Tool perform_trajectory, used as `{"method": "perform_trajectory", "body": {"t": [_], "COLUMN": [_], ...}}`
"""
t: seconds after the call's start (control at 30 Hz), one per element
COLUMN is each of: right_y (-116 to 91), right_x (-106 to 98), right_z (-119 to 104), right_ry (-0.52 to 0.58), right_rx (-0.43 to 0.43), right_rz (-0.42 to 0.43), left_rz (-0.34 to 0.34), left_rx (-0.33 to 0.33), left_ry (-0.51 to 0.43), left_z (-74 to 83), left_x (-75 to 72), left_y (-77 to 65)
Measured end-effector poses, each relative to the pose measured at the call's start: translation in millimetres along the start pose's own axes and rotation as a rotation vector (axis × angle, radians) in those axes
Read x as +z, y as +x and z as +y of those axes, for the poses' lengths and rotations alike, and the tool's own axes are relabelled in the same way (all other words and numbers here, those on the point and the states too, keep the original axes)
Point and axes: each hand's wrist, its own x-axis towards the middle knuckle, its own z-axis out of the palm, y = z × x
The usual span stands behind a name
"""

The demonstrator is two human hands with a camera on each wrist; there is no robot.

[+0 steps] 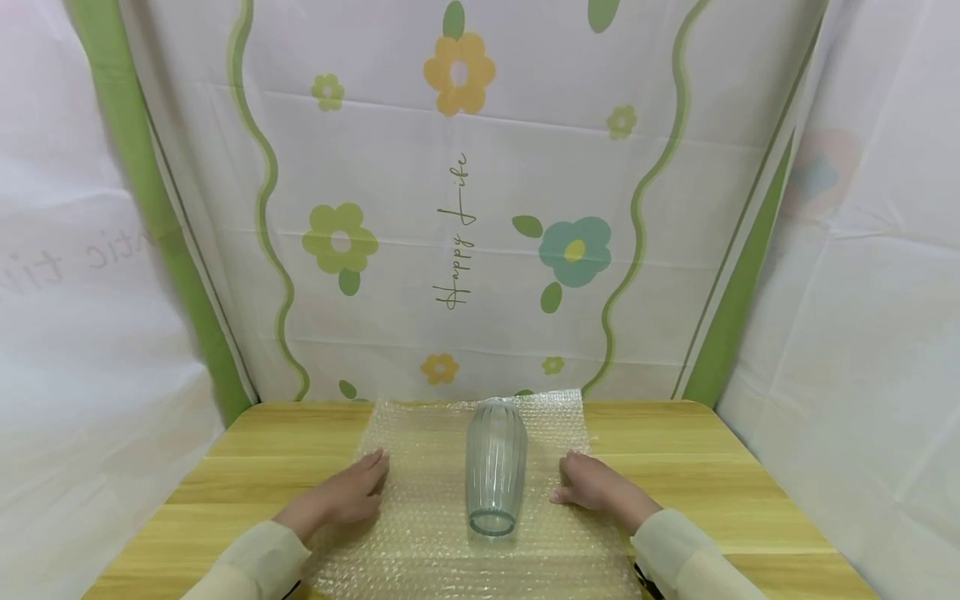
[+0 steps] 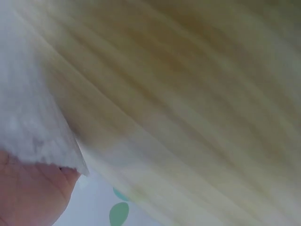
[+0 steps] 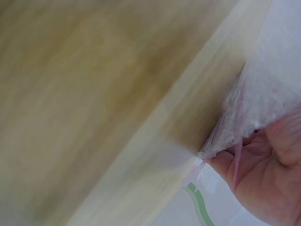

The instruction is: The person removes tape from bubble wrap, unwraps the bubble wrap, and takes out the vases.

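A ribbed clear glass vase (image 1: 496, 467) lies on its side on a sheet of bubble wrap (image 1: 427, 500), its round rim towards me. My left hand (image 1: 348, 497) holds the sheet's left edge; in the left wrist view the wrap (image 2: 37, 117) covers part of that hand (image 2: 35, 195), hiding the fingertips. On the opposite side my right hand (image 1: 596, 485) grips the right edge, thumb and fingers about the plastic. The right wrist view shows the wrap's edge (image 3: 263, 103) against the curled fingers of that hand (image 3: 263, 174). Neither hand touches the vase.
Beneath the wrap is a light wooden table (image 1: 720, 475). A white curtain (image 1: 390, 317) printed with flowers and green wavy lines hangs behind its far edge. White cloth also hangs at the left (image 1: 82, 333) and right (image 1: 862, 350). The wrap reaches the table's far edge.
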Motion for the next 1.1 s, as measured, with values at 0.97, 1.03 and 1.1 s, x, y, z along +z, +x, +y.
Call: {"method": "perform_trajectory", "body": {"t": [0.97,1.03,1.1], "right_y": [-0.1,-0.3,-1.0], "right_x": [-3.1,-3.3,-3.2], "right_z": [-1.5,-0.5,0.4], "right_ry": [-0.004,-0.003,0.001], "right_rx": [-0.013,-0.009,-0.003], "right_rz": [-0.009,-0.008,-0.01], "left_rz": [-0.071,-0.072,-0.072], "left_rx": [-0.04,-0.043,-0.044], "left_ry": [0.074,0.074,0.055], "left_z": [5.4,5.6,6.1], "left_x": [6.0,5.7,5.5], "left_y": [2.4,3.9,5.1]}}
